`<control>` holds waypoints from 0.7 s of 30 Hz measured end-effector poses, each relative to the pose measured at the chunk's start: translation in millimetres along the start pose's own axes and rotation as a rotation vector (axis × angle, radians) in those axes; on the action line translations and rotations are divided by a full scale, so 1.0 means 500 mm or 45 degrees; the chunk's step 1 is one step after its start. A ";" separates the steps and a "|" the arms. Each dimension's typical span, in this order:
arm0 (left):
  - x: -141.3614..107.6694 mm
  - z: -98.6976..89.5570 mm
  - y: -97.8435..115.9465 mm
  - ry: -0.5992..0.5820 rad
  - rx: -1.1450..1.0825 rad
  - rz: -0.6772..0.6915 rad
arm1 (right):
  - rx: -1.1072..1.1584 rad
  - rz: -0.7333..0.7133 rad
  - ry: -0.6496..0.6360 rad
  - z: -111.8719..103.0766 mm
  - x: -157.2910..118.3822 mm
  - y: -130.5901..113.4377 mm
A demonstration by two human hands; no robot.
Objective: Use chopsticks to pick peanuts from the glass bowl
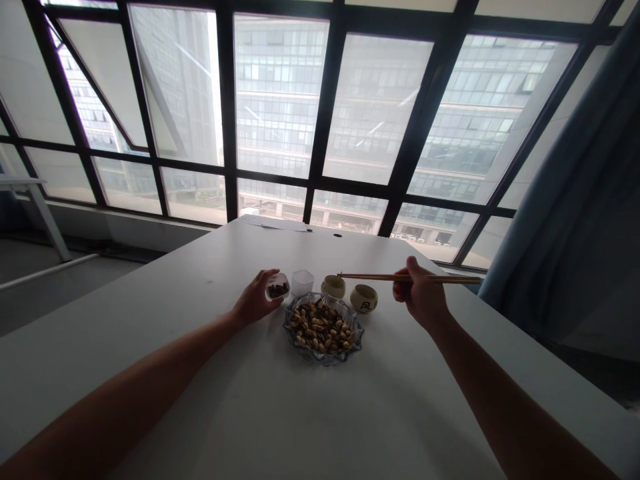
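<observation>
My left hand (pixel 257 297) is closed around the side of a small clear cup (pixel 278 288) with dark brown pieces in it. Wooden chopsticks (pixel 385 277) lie in the grip of my right hand (pixel 419 288), pointing left. Their tips are at the rim of a cream-coloured cup (pixel 333 288); whether they pinch anything is too small to tell. To its right stands a similar cup (pixel 364 299) with a dark character on it. An empty-looking translucent cup (pixel 302 283) is between my left hand and the cream cups. Nearer me, a scalloped glass bowl (pixel 325 360) holds pistachios and seeds (pixel 323 325).
All of it stands on a long white table (pixel 210 400). White paper (pixel 277 223) and two dark round spots lie at the far end by the windows. A blue curtain (pixel 555 193) hangs at the right. Another white table (pixel 47 213) is at the far left.
</observation>
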State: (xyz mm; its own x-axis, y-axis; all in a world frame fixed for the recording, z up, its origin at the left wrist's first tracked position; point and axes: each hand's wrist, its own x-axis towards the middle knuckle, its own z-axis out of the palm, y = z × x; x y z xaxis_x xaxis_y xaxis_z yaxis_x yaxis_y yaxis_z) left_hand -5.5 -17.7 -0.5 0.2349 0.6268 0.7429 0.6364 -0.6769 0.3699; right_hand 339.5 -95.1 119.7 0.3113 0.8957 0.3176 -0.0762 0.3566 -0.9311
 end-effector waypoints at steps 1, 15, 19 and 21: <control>0.000 0.000 0.000 -0.004 -0.013 -0.006 | -0.053 -0.113 0.034 0.014 -0.012 0.001; 0.003 -0.004 0.009 -0.047 -0.061 -0.049 | -0.684 -0.539 -0.670 0.214 -0.073 0.068; 0.002 0.000 0.005 -0.060 -0.087 -0.045 | -0.621 -0.475 -0.564 0.185 -0.068 0.071; 0.001 0.002 0.002 -0.065 -0.094 -0.052 | -0.515 -0.430 -0.507 0.163 -0.065 0.063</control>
State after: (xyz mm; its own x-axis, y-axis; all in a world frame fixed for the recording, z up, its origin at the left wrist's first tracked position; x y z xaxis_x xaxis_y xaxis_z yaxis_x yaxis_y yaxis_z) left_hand -3.9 -17.8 -0.1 0.2486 0.6719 0.6976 0.5909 -0.6759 0.4404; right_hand 249.8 -91.5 94.7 -0.1242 0.8094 0.5740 0.3501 0.5770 -0.7379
